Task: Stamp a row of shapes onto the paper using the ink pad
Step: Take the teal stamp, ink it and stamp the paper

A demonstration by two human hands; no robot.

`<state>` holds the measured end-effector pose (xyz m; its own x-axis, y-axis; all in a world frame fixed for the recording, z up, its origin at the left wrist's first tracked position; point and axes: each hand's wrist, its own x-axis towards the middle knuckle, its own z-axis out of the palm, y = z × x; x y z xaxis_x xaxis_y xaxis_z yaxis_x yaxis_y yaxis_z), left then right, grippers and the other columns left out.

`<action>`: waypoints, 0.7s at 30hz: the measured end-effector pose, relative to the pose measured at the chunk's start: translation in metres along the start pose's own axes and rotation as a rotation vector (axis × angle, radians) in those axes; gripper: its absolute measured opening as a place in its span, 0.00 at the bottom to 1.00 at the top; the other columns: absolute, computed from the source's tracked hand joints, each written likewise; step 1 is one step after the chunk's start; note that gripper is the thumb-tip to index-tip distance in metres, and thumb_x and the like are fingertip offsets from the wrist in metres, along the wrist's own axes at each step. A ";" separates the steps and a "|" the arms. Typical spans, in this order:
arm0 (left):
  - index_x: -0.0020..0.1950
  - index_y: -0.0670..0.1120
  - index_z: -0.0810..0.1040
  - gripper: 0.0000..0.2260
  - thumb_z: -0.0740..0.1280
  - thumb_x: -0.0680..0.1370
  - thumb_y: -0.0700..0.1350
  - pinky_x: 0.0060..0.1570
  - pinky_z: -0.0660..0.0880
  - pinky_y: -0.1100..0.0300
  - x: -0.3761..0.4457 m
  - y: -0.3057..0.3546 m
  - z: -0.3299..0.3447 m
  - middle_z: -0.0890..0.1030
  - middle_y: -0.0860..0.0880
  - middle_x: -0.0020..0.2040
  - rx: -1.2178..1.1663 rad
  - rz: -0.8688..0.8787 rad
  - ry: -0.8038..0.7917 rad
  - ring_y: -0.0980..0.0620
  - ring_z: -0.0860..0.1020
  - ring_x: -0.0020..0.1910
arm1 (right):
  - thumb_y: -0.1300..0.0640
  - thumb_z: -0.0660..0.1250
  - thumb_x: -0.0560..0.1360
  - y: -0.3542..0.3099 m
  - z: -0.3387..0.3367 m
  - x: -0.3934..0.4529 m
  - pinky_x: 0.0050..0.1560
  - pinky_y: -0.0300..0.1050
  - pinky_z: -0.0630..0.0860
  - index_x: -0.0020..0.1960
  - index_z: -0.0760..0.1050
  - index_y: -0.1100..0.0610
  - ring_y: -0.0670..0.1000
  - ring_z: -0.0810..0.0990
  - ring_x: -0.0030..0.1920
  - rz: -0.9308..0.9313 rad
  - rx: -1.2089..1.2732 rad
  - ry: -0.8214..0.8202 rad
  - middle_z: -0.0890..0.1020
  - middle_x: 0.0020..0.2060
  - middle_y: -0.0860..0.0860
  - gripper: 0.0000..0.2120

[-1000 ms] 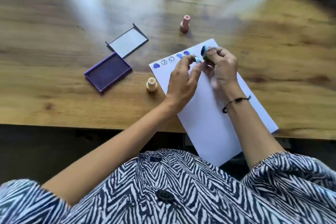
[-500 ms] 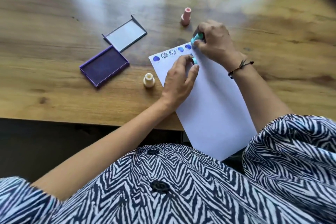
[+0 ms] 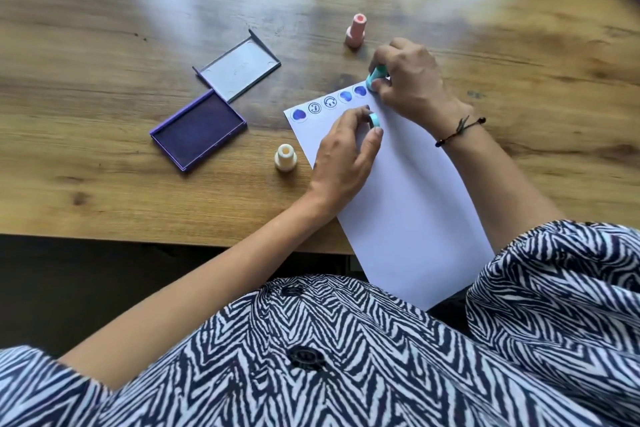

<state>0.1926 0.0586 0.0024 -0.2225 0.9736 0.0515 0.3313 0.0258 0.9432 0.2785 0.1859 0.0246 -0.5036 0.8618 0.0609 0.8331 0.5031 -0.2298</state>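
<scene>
A white sheet of paper (image 3: 408, 204) lies slanted on the wooden table, with a row of several blue stamped shapes (image 3: 329, 103) along its top edge. My right hand (image 3: 408, 80) grips a light-blue stamp (image 3: 375, 74) and presses it on the paper at the right end of the row. My left hand (image 3: 346, 152) rests on the paper and pinches a small light-blue cap (image 3: 374, 121) between thumb and fingers. The open purple ink pad (image 3: 199, 131) lies to the left, its grey lid (image 3: 239, 69) beside it.
A pink stamp (image 3: 356, 29) stands upright behind the paper. A cream stamp (image 3: 285, 158) stands between the ink pad and the paper. The table's front edge (image 3: 173, 236) runs close to my body, and the paper's lower end hangs over it.
A second ago both hands held the blue stamp together above the paper. My right hand then carried it to the top edge, where it still presses; my left hand kept the cap.
</scene>
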 end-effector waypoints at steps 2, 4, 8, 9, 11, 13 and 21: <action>0.60 0.36 0.70 0.13 0.62 0.77 0.41 0.59 0.66 0.60 0.000 -0.001 0.000 0.76 0.41 0.62 0.000 0.002 0.000 0.46 0.73 0.61 | 0.61 0.64 0.71 0.000 0.000 0.000 0.46 0.51 0.73 0.51 0.77 0.62 0.63 0.77 0.49 -0.007 -0.009 -0.002 0.77 0.49 0.62 0.09; 0.60 0.36 0.70 0.14 0.62 0.77 0.41 0.60 0.66 0.60 0.000 -0.001 0.001 0.76 0.41 0.62 0.000 0.005 0.001 0.46 0.73 0.61 | 0.62 0.63 0.71 -0.001 0.000 0.000 0.45 0.51 0.73 0.50 0.76 0.62 0.63 0.77 0.48 -0.022 -0.033 -0.002 0.77 0.49 0.62 0.09; 0.59 0.36 0.70 0.13 0.62 0.77 0.41 0.59 0.65 0.63 0.000 -0.003 0.003 0.76 0.41 0.62 0.017 0.023 0.001 0.46 0.73 0.62 | 0.65 0.61 0.70 -0.003 0.001 0.002 0.41 0.51 0.72 0.47 0.76 0.63 0.64 0.77 0.45 -0.040 -0.075 0.012 0.77 0.47 0.63 0.08; 0.59 0.37 0.70 0.13 0.62 0.77 0.41 0.59 0.65 0.64 0.000 -0.004 0.003 0.76 0.41 0.62 0.015 0.022 0.000 0.46 0.73 0.62 | 0.65 0.60 0.70 -0.003 0.002 0.003 0.40 0.51 0.72 0.46 0.76 0.63 0.64 0.76 0.44 -0.024 -0.068 0.019 0.77 0.46 0.62 0.08; 0.60 0.37 0.70 0.14 0.62 0.77 0.41 0.59 0.64 0.64 0.001 -0.004 0.003 0.75 0.41 0.63 0.014 0.016 0.004 0.47 0.72 0.63 | 0.66 0.59 0.69 -0.004 0.005 0.005 0.39 0.49 0.70 0.46 0.76 0.62 0.64 0.76 0.44 0.019 -0.044 0.032 0.77 0.46 0.61 0.09; 0.60 0.37 0.70 0.14 0.62 0.77 0.41 0.60 0.64 0.64 0.000 -0.004 0.003 0.75 0.42 0.63 0.009 0.013 0.000 0.47 0.72 0.63 | 0.66 0.59 0.68 -0.005 0.007 0.006 0.39 0.49 0.70 0.45 0.76 0.62 0.63 0.76 0.44 0.037 -0.026 0.035 0.77 0.46 0.61 0.09; 0.60 0.38 0.70 0.14 0.62 0.76 0.41 0.59 0.63 0.67 0.000 -0.005 0.006 0.74 0.42 0.64 0.048 0.026 -0.007 0.48 0.72 0.64 | 0.67 0.60 0.66 -0.005 0.010 0.008 0.39 0.50 0.71 0.43 0.75 0.60 0.63 0.76 0.44 0.074 0.013 0.028 0.76 0.45 0.61 0.08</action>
<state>0.1964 0.0598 -0.0047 -0.2070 0.9756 0.0734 0.3807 0.0112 0.9246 0.2684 0.1898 0.0167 -0.4343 0.8980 0.0701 0.8646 0.4374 -0.2474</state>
